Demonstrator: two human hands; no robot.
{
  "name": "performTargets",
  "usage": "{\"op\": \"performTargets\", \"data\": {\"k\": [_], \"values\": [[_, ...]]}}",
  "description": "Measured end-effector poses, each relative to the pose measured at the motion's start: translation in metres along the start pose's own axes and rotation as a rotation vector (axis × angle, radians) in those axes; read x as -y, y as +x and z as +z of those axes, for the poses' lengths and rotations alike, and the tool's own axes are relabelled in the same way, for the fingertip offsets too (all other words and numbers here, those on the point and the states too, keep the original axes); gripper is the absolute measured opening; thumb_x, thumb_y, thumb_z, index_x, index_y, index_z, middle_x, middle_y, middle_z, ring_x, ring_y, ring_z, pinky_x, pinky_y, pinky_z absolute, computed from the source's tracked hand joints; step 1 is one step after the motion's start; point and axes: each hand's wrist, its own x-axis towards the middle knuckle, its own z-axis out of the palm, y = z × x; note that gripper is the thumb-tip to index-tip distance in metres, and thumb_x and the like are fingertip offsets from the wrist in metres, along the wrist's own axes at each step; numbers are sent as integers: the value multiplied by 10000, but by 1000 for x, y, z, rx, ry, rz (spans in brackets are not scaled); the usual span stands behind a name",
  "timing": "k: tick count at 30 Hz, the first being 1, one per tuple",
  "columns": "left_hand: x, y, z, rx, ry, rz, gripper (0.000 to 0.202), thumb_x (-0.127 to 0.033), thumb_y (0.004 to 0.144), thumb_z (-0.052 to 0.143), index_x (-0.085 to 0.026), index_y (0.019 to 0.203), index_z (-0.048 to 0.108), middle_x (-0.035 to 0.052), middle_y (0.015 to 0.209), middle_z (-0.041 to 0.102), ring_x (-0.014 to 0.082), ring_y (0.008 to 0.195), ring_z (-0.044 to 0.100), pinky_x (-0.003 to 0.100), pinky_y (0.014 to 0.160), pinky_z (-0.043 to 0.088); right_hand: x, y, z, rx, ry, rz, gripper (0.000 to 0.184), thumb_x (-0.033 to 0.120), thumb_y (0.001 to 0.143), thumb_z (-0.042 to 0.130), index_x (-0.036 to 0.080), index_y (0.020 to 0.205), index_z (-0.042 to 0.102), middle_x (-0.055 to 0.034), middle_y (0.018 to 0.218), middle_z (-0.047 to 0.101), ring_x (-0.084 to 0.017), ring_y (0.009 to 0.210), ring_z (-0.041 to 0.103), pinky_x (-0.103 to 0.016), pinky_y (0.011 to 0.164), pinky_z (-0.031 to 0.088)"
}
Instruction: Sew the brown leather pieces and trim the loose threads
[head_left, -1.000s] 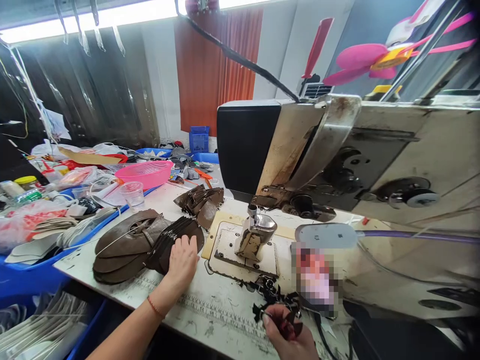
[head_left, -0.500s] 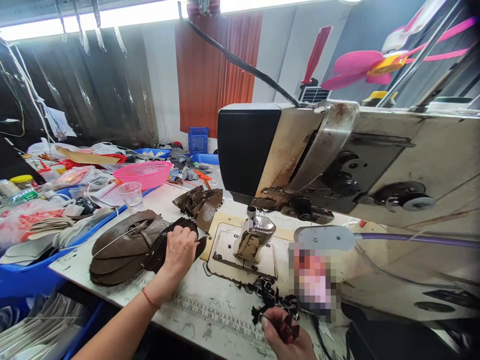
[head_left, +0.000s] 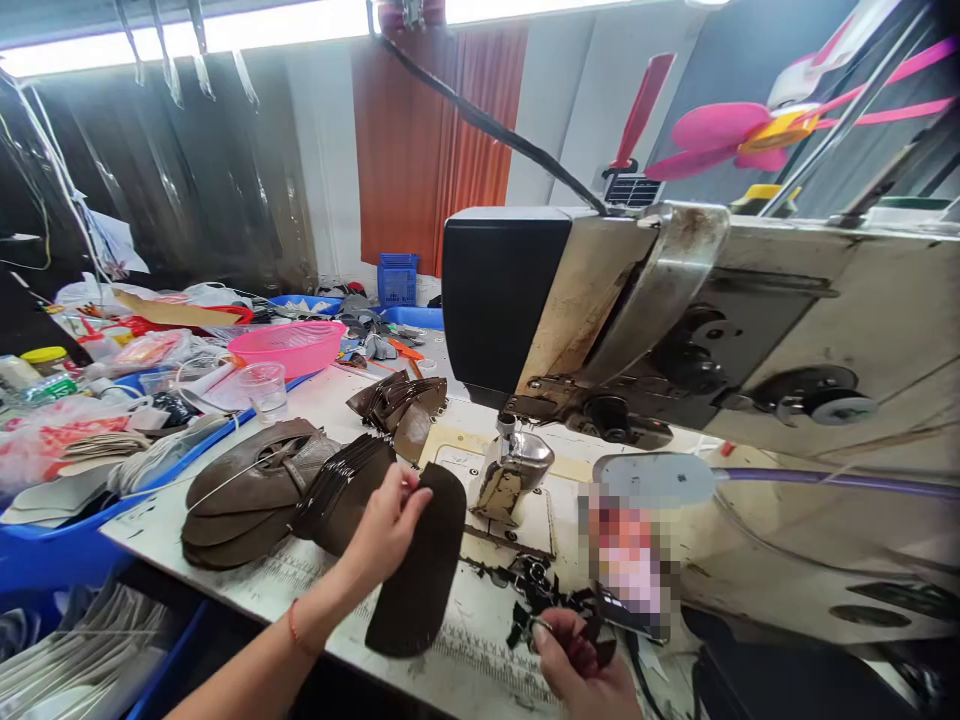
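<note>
We judge singling out to be the step in hand, as the left hand's (head_left: 382,530) fingers pinch one brown piece (head_left: 424,580) at 7 o'clock, beside the stack (head_left: 341,490) at 8, and the next move calls for steady guiding, while we cannot tell whether the right hand's (head_left: 583,668) curled fingers at 5 grip anything, and a blue bin (head_left: 60,550) at 8 holds pale pieces (head_left: 64,492).

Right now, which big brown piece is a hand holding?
The single dark brown piece pinched in the left hand; the other big pieces lie in piles on the white table.
</note>
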Motion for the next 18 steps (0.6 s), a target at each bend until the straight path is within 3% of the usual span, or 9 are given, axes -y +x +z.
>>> {"op": "performTargets", "data": {"k": [4, 8, 14, 18], "values": [[-5, -28, 34, 282, -575, -359, 501, -494, 622, 770, -155, 938, 580, 42, 839, 677, 175, 763, 624, 289, 715, 466, 1, 8, 0, 60, 102, 32, 386, 534, 585, 763, 179, 665, 632, 52, 452, 433, -98, 438, 354, -244, 434, 265], [-12, -47, 50, 335, -735, -599, 573, -568, 550, 796, -125, 880, 646, 57, 777, 688, 185, 719, 624, 298, 696, 465, 4, 17, -1, 89, 198, 82, 424, 520, 595, 768, 153, 793, 689, 60, 483, 419, -88, 448, 329, -234, 434, 240], [-24, -50, 51, 359, -747, -474, 476, -476, 567, 816, -115, 829, 648, 46, 771, 672, 160, 697, 592, 274, 689, 444, 14, 25, -1, 177, 147, 131, 383, 501, 546, 774, 152, 677, 683, 46, 481, 427, -96, 466, 335, -250, 448, 267], [-31, -50, 48, 364, -686, -437, 426, -457, 598, 787, -114, 806, 644, 29, 736, 648, 136, 662, 548, 251, 648, 423, 29, 22, 4, 204, 106, 121, 328, 463, 580, 749, 153, 620, 651, 57, 475, 394, -82, 460, 300, -243, 457, 224]]}}
